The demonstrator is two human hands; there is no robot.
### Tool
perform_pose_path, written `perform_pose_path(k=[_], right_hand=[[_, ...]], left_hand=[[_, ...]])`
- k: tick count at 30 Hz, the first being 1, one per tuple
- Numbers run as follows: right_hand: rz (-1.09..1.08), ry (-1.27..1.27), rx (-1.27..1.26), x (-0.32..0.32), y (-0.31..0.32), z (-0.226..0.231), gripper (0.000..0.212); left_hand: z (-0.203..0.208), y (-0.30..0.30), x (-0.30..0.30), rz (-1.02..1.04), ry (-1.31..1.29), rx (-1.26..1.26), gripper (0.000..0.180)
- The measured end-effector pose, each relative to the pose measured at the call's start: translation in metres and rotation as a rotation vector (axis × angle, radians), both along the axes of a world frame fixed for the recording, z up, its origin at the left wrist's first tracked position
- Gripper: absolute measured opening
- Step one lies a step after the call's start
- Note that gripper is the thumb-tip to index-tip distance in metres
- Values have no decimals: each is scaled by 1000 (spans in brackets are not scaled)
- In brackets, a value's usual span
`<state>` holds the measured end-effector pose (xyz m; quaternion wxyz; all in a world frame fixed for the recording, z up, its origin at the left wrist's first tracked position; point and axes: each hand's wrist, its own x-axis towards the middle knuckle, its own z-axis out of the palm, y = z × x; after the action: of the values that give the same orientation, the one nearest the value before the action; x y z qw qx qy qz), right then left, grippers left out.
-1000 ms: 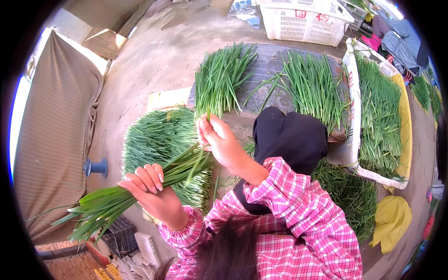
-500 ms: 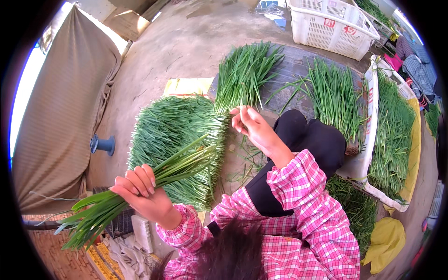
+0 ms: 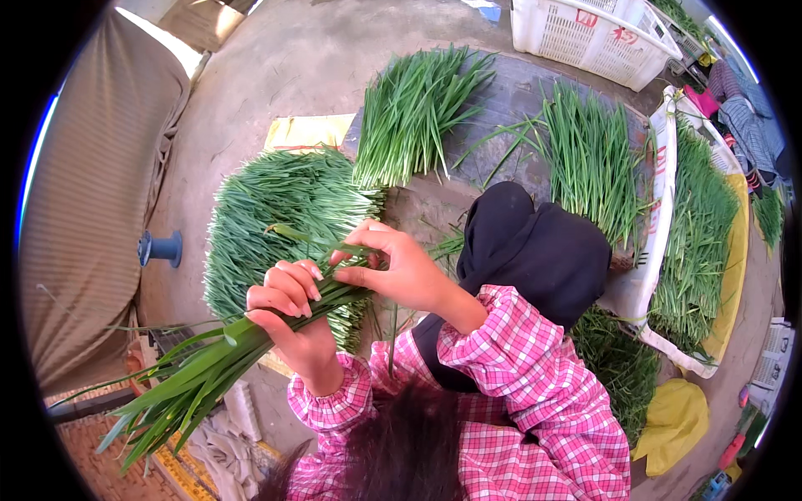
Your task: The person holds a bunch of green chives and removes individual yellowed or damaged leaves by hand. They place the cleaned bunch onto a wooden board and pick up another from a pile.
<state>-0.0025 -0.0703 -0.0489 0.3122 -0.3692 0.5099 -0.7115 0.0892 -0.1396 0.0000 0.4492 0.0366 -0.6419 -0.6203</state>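
Right fingers [image 3: 359,275] now at edge of bunch [image 3: 221,349]

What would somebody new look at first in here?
Probably the bright pink checked sleeves at the bottom, with the left hand wrapped around a leafy green bunch and the right hand at its upper end. Next, maybe the big green pile just beyond the hands, then the white crate of greens on the right.
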Motion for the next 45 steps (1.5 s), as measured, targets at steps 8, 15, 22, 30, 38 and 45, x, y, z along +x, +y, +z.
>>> perform_pose_path(k=[8, 15, 22, 30, 38, 45], right_hand=[[27, -83, 169, -9, 4, 5, 18], [-60, 129, 60, -5, -1, -3, 16], [25, -283, -92, -5, -2, -11, 12], [-130, -233, 79, -16, -1, -23, 9], [-373, -172, 43, -36, 3, -31, 14], [354, -157, 137, -14, 2, -28, 61]], left_hand=[[-7, -1, -11, -1, -12, -24, 36], [-11, -2, -10, 31, -40, 48, 36], [-10, -4, -4, 11, 24, 167, 35], [9, -20, 19, 96, 203, 325, 37], [36, -33, 54, 105, 489, 327, 37], [35, -14, 43, 37, 401, 122, 41]])
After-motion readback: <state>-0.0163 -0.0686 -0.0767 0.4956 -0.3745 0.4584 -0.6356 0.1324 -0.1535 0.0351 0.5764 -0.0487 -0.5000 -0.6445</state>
